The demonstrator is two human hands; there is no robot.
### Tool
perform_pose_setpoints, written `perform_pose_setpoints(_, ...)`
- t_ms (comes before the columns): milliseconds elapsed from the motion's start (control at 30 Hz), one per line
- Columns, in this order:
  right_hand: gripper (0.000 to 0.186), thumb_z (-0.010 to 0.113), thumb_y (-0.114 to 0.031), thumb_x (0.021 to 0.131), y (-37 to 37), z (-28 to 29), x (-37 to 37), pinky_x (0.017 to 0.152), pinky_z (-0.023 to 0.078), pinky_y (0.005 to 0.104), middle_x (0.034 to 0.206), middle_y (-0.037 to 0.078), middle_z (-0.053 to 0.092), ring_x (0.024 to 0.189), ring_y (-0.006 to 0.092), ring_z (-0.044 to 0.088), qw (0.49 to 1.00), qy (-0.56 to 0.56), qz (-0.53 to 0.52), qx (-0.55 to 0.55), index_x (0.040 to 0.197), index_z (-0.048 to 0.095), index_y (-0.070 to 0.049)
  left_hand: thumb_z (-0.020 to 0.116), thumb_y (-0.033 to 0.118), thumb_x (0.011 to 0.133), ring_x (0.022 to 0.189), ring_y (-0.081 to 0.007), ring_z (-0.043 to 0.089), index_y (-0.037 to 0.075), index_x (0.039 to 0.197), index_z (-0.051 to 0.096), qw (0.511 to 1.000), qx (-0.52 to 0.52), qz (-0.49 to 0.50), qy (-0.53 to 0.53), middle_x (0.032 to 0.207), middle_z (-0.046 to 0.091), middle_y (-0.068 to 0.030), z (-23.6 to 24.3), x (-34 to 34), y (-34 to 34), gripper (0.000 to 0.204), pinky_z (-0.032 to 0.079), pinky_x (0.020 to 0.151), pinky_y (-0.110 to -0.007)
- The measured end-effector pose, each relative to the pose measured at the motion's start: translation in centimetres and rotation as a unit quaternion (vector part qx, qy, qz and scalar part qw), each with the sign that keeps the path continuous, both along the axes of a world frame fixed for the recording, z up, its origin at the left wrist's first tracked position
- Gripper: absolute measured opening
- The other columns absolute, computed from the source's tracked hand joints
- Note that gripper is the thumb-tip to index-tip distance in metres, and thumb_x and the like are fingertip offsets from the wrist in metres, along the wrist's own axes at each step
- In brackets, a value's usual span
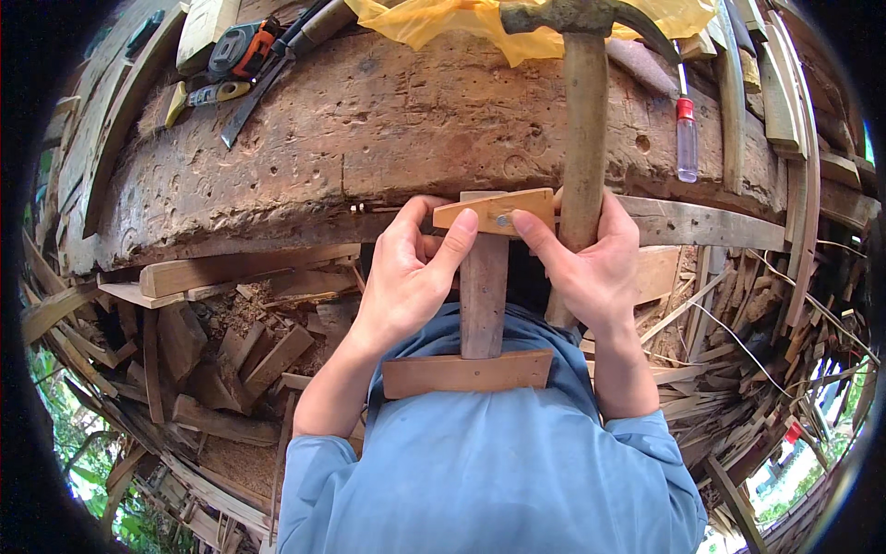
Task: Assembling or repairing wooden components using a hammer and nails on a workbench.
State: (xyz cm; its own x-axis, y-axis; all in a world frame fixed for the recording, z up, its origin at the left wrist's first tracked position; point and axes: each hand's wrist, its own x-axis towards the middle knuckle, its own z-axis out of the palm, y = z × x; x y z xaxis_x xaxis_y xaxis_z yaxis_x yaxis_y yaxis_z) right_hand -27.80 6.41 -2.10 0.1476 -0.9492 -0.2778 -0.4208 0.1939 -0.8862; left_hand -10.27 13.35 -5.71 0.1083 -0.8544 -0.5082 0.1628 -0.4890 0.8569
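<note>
A short tapered wooden crosspiece (pixel 459 213), with a metal nail or screw head near its middle, lies across the upper end of an upright wooden bar (pixel 484 300). My left hand (pixel 399 282) is closed on the crosspiece's left end, thumb on its front face. The claw hammer's wooden handle (pixel 585 129) passes through my right hand (pixel 595 272), its head upward. My right thumb presses the crosspiece's right end, while the other fingers are partly hidden behind the handle. A wider wooden piece (pixel 468 374) is joined at the bar's lower end, against my blue clothing.
A thick, worn timber (pixel 369 129) spans the front. On it are a tape measure (pixel 242 48), a brush (pixel 171 103), a long blade (pixel 254 103), a yellow plastic bag (pixel 443 23) and a red-tipped screwdriver (pixel 686 138). Wood scraps (pixel 217 351) pile up on both sides below.
</note>
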Motion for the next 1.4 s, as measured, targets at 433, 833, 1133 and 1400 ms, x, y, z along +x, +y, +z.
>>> perform_pose_setpoints(433,0.031,0.082,-0.015,0.077,-0.3,-0.3,0.0,0.065,0.053,0.0287,0.079,0.009,0.07,0.072,0.0113,0.065,0.998,0.007,0.043,-0.053,0.094,0.062,0.001,0.065,0.028,0.096,0.07,-0.0026,0.057,-0.002,0.109,0.062,0.996,0.004,0.042,0.079,0.082,0.066,-0.0015,1.2,-0.2,-0.4,0.033,0.047,0.056,-0.02)
perform_pose_setpoints(833,0.036,0.086,-0.011,0.075,1.2,2.1,0.0,0.071,0.053,0.0259,0.085,0.005,0.067,0.078,0.0108,0.064,0.993,-0.116,-0.007,0.025,0.096,0.058,0.0,0.063,0.023,0.096,0.089,-0.0069,0.059,0.001,0.108,0.057,0.983,-0.027,0.062,0.171,0.1,0.064,-0.003,3.5,0.0,0.7,0.026,0.049,0.077,-0.024)
perform_pose_setpoints(1133,0.048,0.089,-0.001,0.066,2.3,4.9,-1.8,0.074,0.053,0.024,0.09,0.002,0.061,0.085,0.0096,0.063,0.97,-0.238,0.017,-0.043,0.099,0.054,-0.003,0.07,0.025,0.091,0.107,-0.0199,0.062,-0.006,0.123,0.053,0.969,-0.239,-0.044,0.036,0.116,0.065,-0.0159,7.1,-0.4,1.2,0.048,0.048,0.095,-0.033)
perform_pose_setpoints(1400,0.064,0.088,-0.001,0.066,4.3,4.8,-3.2,0.068,0.06,0.0375,0.086,0.024,0.067,0.08,0.0291,0.07,0.881,-0.47,0.006,-0.057,0.104,0.037,-0.005,0.077,0.007,0.078,0.095,-0.037,0.069,-0.01,0.116,0.058,0.865,-0.496,-0.074,-0.029,0.107,0.067,-0.0245,8.5,-1.3,1.7,0.046,0.056,0.084,-0.045)
